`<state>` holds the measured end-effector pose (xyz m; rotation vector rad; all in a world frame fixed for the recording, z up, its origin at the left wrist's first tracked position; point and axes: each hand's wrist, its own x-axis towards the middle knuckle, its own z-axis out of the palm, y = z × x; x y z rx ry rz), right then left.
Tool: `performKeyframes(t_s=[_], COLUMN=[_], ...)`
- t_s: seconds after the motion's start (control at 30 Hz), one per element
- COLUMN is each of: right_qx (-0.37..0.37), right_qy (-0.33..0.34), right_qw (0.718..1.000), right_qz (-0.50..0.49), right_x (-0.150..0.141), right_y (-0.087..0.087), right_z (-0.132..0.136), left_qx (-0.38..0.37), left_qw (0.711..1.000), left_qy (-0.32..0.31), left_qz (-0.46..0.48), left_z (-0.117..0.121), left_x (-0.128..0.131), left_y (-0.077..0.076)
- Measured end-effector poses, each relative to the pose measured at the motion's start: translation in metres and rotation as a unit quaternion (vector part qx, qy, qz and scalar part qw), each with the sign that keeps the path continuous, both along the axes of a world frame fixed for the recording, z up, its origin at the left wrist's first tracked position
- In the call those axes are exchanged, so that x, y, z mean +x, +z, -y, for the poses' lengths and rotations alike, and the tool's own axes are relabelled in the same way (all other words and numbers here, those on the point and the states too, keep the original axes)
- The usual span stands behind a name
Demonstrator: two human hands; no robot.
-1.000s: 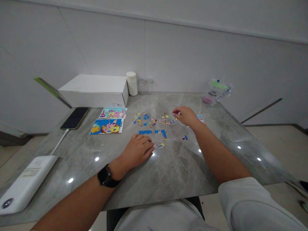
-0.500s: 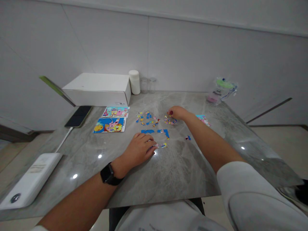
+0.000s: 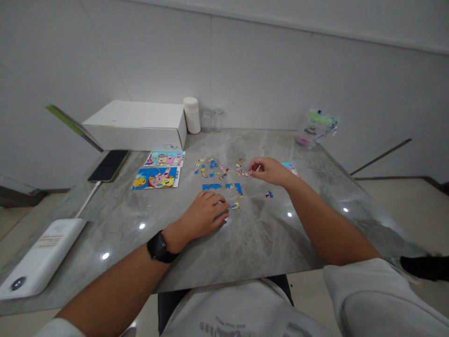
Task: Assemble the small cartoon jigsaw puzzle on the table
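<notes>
My left hand [image 3: 205, 213] lies low on the table, fingers loosely spread and fingertips beside a small joined cluster of jigsaw pieces [image 3: 235, 205]. Just beyond it are a straight blue strip of pieces [image 3: 212, 186] and a blue corner section [image 3: 239, 188]. My right hand [image 3: 269, 171] is curled at the right edge of a pile of loose jigsaw pieces [image 3: 241, 172], thumb and fingers drawn together; whatever lies between them is too small to make out. Another loose pile [image 3: 212, 164] spreads to the left. A small dark-and-blue clump [image 3: 268, 194] lies below my right hand.
Two cartoon picture cards [image 3: 156, 178] lie at left, beside a phone [image 3: 108, 165] cabled to a white power bank [image 3: 44, 257]. Behind stand a white box [image 3: 136, 126], a white bottle [image 3: 191, 115] and two clear jars [image 3: 212, 120]. A plastic bag [image 3: 316, 128] sits back right; a card [image 3: 291, 169] is partly hidden.
My right hand reached into the right pile, then drew back slightly right and nearer. My left hand shifted little, now covering the pinkish piece by its fingertips. The view moved slightly.
</notes>
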<state>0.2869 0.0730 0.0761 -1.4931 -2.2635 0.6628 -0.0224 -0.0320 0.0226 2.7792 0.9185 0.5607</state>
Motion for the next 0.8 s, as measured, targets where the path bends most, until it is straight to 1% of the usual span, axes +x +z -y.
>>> performKeyframes(t_s=[0.03, 0.1, 0.17, 0.23, 0.33, 0.43, 0.67, 0.8], right_qx=[-0.008, -0.009, 0.008, -0.001, -0.041, -0.059, -0.051, -0.046], right_qy=[0.001, -0.005, -0.011, -0.019, -0.036, -0.049, -0.083, -0.09], right_qw=[1.0, 0.999, 0.998, 0.998, 0.996, 0.995, 0.995, 0.995], right_qz=[-0.01, -0.034, -0.055, -0.065, -0.07, -0.066, -0.017, 0.008], right_x=[-0.002, -0.008, -0.013, -0.019, -0.026, -0.031, -0.032, -0.035], right_y=[-0.001, -0.007, -0.02, -0.034, -0.05, -0.058, -0.066, -0.066], right_z=[0.013, 0.035, 0.05, 0.059, 0.065, 0.068, 0.069, 0.069], left_qx=[-0.001, -0.003, -0.009, -0.014, -0.015, -0.011, -0.002, -0.005], left_qw=[1.0, 1.0, 1.0, 0.999, 0.999, 0.999, 0.999, 0.998], left_qy=[-0.007, -0.017, -0.024, -0.028, -0.026, -0.021, -0.001, -0.011], left_qz=[0.0, -0.002, -0.008, -0.015, -0.021, -0.025, -0.044, -0.056], left_z=[0.001, 0.003, 0.005, 0.006, 0.006, 0.005, 0.002, 0.002], left_x=[0.001, 0.005, 0.009, 0.014, 0.019, 0.024, 0.033, 0.036], left_y=[-0.001, -0.001, -0.002, -0.002, -0.003, -0.005, -0.01, -0.01])
